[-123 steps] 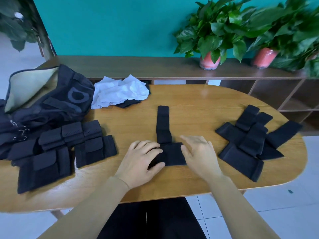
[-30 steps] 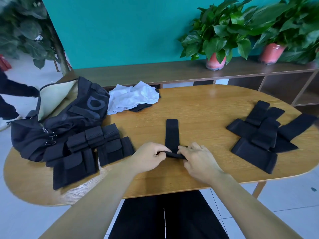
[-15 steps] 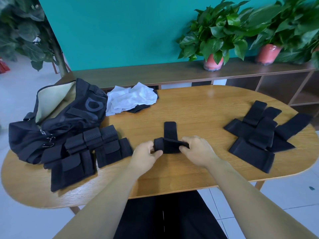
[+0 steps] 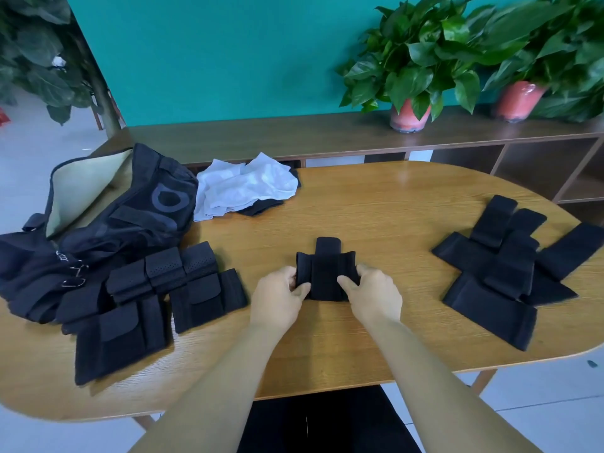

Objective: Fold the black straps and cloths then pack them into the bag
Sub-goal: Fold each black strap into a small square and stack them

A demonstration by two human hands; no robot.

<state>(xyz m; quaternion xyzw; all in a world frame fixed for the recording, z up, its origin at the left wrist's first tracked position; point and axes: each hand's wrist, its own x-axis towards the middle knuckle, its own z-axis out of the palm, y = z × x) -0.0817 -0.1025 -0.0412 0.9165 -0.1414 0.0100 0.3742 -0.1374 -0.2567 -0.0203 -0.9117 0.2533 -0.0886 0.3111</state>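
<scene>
While left hand point(image 4: 281, 294) and right hand point(image 4: 373, 293) pinch folded black strap point(image 4: 325, 273) side edges, fingers curled, bare table point(image 4: 376, 223) beyond.

Matte black cloth straps point(image 4: 325, 276), soft white fabric point(image 4: 245, 186), smooth grainy wood table point(image 4: 392, 217), slightly glossy.

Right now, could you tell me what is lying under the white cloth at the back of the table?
A dark cloth shows beneath the white cloth, at its near right edge. How far it extends underneath is covered.
</scene>
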